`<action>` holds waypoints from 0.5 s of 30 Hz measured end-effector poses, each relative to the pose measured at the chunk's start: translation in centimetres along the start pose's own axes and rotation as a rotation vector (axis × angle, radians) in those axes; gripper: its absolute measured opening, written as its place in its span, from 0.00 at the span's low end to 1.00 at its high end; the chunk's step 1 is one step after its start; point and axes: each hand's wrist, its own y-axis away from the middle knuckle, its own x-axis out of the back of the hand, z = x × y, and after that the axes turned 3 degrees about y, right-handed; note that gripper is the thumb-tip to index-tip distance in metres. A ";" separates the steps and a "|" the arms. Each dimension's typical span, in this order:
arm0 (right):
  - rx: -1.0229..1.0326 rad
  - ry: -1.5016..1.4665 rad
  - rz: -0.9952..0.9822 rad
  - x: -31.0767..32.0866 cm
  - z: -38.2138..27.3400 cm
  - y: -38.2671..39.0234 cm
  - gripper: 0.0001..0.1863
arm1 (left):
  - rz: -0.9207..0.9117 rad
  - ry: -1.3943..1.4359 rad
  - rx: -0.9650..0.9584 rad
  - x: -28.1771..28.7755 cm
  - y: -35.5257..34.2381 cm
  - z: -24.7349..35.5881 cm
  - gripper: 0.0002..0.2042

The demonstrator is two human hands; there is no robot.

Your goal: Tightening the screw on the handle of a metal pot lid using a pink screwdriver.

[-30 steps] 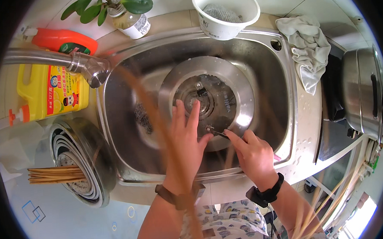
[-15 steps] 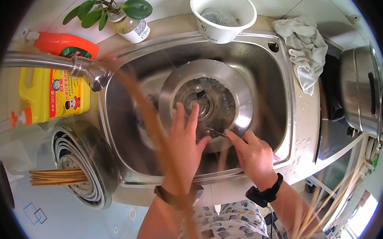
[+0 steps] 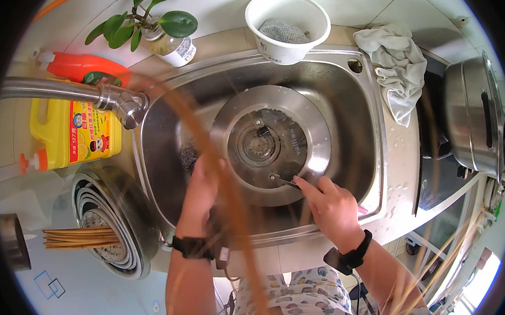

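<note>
A steel-rimmed disc with a see-through centre (image 3: 226, 116), apparently a lid, lies in the steel sink (image 3: 346, 114). My right hand (image 3: 327, 202) is closed on a thin metal piece (image 3: 287, 182) at a small fitting on the disc's near side. My left hand (image 3: 203, 188) is left of the disc, beside a dark wire scrubber (image 3: 187, 156); a blurred brown strand crosses in front of it, hiding its fingers.
Left are a faucet (image 3: 123, 107), yellow jug (image 3: 66, 143), red bottle (image 3: 74, 67), nested bowls with chopsticks (image 3: 137, 219). Behind are a plant jar (image 3: 169, 48) and white tub (image 3: 287, 52). Right are a cloth (image 3: 389, 56) and steel pot (image 3: 468, 120).
My left hand has moved off the disc's centre, leftward and down to beside the scrubber. My right hand stays at the disc's near side with the metal piece.
</note>
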 end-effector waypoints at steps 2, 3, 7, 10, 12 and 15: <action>-0.007 -0.014 0.010 -0.1 0.0 0.0 0.27 | 0.004 0.153 0.140 0.7 -1.5 -1.1 0.28; -0.014 -0.029 0.018 -0.2 0.1 0.1 0.27 | 0.008 0.304 0.283 0.7 -2.1 -1.4 0.27; -0.012 -0.027 0.014 0.2 -0.2 -0.2 0.27 | 0.087 0.392 0.274 0.4 -2.3 -1.3 0.26; 0.015 -0.048 0.021 0.1 0.1 0.0 0.26 | 0.130 0.389 0.369 -1.1 -2.4 0.7 0.27; -0.046 -0.036 0.026 0.7 0.6 0.0 0.23 | 0.071 0.267 0.248 -0.6 -5.1 -1.3 0.27; -0.148 -0.202 0.184 1.4 1.1 -0.2 0.19 | 0.036 0.078 0.031 -0.5 -5.8 -0.5 0.27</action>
